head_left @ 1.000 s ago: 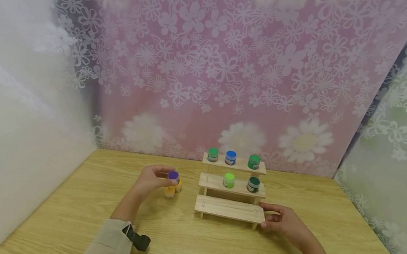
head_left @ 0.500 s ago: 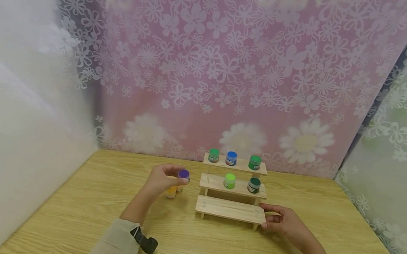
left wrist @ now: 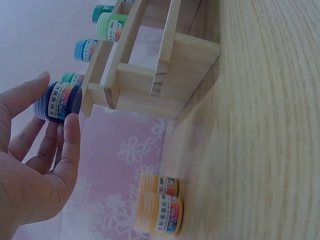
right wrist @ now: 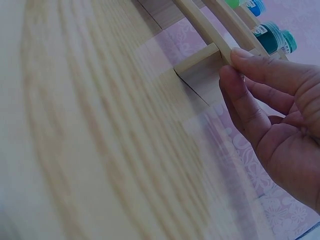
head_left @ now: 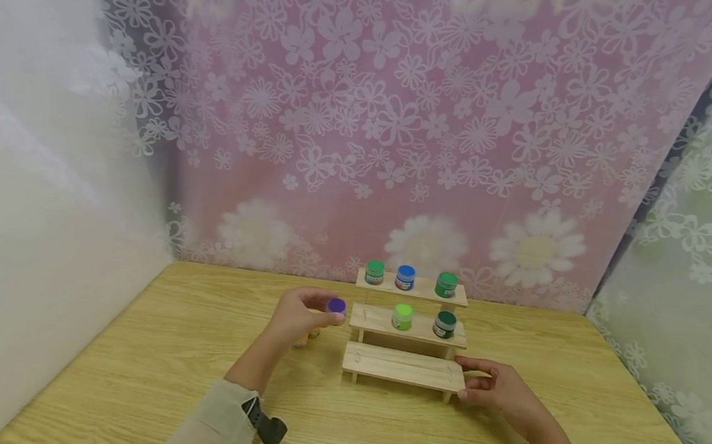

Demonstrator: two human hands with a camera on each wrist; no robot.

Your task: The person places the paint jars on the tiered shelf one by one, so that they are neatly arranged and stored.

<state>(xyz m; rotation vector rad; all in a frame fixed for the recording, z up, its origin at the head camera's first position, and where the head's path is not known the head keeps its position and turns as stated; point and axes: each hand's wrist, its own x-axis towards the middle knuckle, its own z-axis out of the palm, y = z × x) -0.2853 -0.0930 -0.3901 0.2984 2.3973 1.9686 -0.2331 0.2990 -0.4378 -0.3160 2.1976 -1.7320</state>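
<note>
My left hand (head_left: 295, 316) holds a paint jar with a purple lid (head_left: 337, 306) between thumb and fingers, left of a three-tier wooden rack (head_left: 402, 367). In the left wrist view this paint jar (left wrist: 61, 101) is off the table and its label faces the camera. At the rack's right side, my right hand (head_left: 502, 392) pinches the end of the lowest shelf. The right wrist view shows the thumb on top of that shelf (right wrist: 226, 54). Behind the left hand, two orange paint jars (left wrist: 160, 212) stand on the table, mostly hidden in the head view.
On the top shelf stand a green jar (head_left: 374, 272), a blue jar (head_left: 404, 277) and another green jar (head_left: 446, 285). The middle shelf carries a light green jar (head_left: 402, 317) and a dark green jar (head_left: 445, 324). A flowered curtain (head_left: 337, 144) hangs behind the wooden table (head_left: 197, 321).
My left hand has carried the purple-lidded paint jar to the right, away from the orange jars and closer to the rack. The right hand stays at the lowest shelf's end.
</note>
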